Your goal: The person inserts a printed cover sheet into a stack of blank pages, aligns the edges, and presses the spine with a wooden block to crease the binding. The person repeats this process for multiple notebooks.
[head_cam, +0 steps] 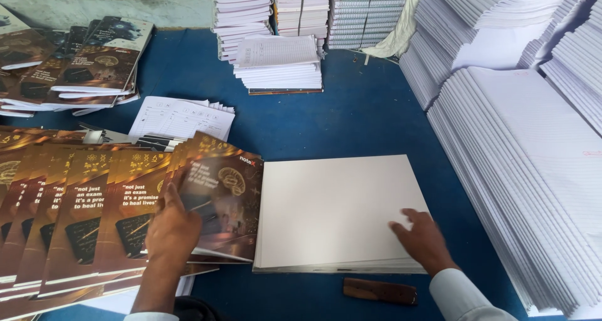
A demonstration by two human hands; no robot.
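Two hands share this step. Beneath my right hand (421, 238) lies the white blank stack (338, 211), flat on the blue table (351, 117) straight in front of me; the fingers are spread loosely over its lower right corner, pressing rather than gripping. My left hand (172, 228) rests on the top brown printed cover (222, 199), thumb and fingers hooked over its left edge, so it holds that one sheet. That cover touches the left edge of the white stack, and I judge that doing this well means lifting only the top sheet off the fan while the right hand pins the pages so nothing slides.

Left of it, the fanned covers (69, 214) overlap like shingles, and a careless pull could drag a second one along. Near my right wrist, a small brown wooden block (380, 291) sits at the table edge, just below the stack. To the right, tall piles of ruled pages (533, 189) crowd close, leaving little elbow room. Farther back lie loose printed sheets (182, 117), a short white pile (279, 63), and finished notebooks (94, 64).
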